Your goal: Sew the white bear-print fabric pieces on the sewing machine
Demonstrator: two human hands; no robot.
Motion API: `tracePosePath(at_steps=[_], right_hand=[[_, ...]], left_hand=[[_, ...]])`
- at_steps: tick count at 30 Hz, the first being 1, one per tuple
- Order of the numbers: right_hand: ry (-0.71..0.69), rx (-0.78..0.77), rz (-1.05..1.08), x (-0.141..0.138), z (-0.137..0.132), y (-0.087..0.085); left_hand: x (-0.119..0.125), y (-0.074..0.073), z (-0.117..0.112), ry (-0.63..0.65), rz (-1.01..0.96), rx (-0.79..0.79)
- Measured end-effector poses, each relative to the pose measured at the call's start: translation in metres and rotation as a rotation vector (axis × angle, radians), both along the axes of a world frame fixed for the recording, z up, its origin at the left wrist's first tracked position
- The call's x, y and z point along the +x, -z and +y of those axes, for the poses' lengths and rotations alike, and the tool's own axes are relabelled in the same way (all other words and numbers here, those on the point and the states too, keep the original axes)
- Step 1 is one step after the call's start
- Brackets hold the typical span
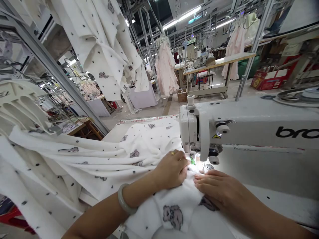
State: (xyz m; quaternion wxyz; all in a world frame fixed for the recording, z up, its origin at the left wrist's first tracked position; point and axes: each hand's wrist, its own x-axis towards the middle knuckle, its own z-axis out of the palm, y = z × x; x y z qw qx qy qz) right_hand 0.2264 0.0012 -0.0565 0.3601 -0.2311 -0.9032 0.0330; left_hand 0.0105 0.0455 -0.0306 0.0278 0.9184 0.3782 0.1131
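Observation:
White fabric with a small grey animal print (139, 151) lies bunched across the sewing machine bed and spills to the left. My left hand (171, 169), with a pale bangle (124, 199) on its wrist, pinches a fold of this fabric just beside the presser foot (192, 160). My right hand (216, 189) lies flat on the fabric to the right of the foot, its fingertips close to the needle area. The white industrial sewing machine head (196, 129) stands directly above. The needle itself is hidden behind my left fingers and the glare.
More of the same printed fabric hangs overhead (104, 43), held on a metal frame (52, 69). Pale pink garments (164, 69) hang further back, beyond a wooden worktable (219, 63). A red carton (269, 79) sits on the floor at the right.

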Motion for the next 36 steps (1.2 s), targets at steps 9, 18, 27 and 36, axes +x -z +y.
tracePosePath(at_steps=[9, 18, 27, 36], right_hand=[[0.001, 0.185, 0.036, 0.005, 0.002, 0.001], [-0.012, -0.016, -0.002, 0.005, 0.004, 0.000], [0.077, 0.008, -0.028, 0.004, 0.013, 0.002], [0.148, -0.038, -0.090, 0.010, 0.016, 0.015]], left_hand=[[-0.006, -0.022, -0.028, -0.480, 0.142, -0.232], [-0.016, -0.010, -0.015, -0.103, 0.072, -0.021], [-0.017, 0.002, 0.019, 0.088, 0.132, -0.103], [-0.006, -0.032, 0.006, 0.015, 0.098, -0.189]])
